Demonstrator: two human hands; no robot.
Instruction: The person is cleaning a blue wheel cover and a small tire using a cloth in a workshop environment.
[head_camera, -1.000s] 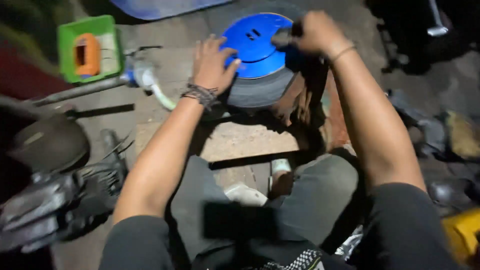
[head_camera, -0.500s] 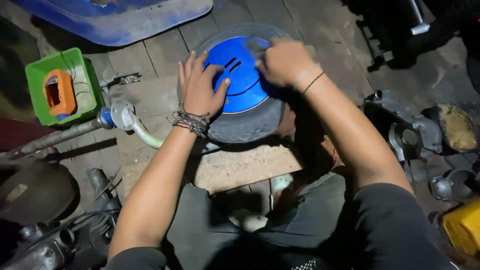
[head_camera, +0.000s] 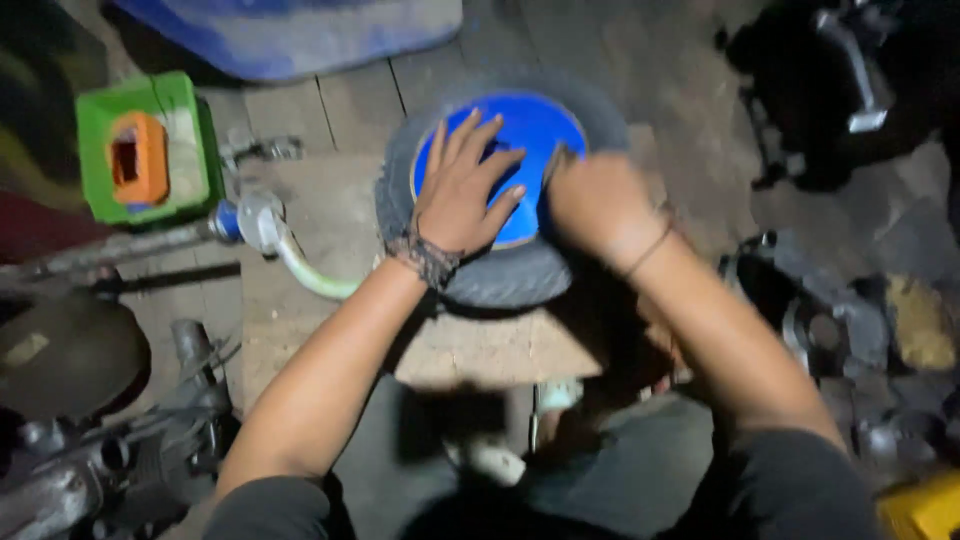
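My left hand (head_camera: 462, 190) has its fingers spread wide and pressed flat on the blue rim (head_camera: 520, 130) of the small wheel (head_camera: 500, 270), gripping nothing. My right hand (head_camera: 600, 200) is curled at the rim's right edge; it is blurred, so I cannot tell what it holds. The wheel lies flat on a wooden board (head_camera: 330, 210), with a green box (head_camera: 185, 150) well apart at the left.

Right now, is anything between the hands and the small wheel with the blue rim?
Nothing visible does. The left hand lies flat, fingers spread, directly on the blue rim of the wheel. The right hand is closed at the rim's right edge, blurred, so what it grips cannot be told.
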